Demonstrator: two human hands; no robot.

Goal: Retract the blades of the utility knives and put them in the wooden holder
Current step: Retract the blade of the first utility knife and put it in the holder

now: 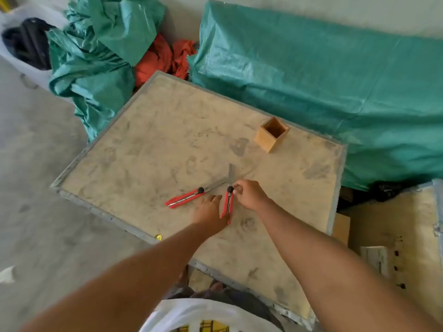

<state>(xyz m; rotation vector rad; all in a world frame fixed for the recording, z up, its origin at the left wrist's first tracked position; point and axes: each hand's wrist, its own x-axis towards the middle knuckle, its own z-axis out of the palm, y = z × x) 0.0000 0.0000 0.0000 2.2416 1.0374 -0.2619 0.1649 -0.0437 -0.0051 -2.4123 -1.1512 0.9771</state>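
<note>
Seen from above: dusty board [148,140] filling the centre. At 1 o'clock, wooden holder [272,134] standing upright and empty, awaiting knives. Just below centre, two red utility knives lying blades-out, tips crossing. Left hand [209,213] pinning the nearer knife [228,204], right hand [249,194] pinching its black knob, likely loosening to retract. Second knife [185,198] waiting at 9 o'clock.
</note>
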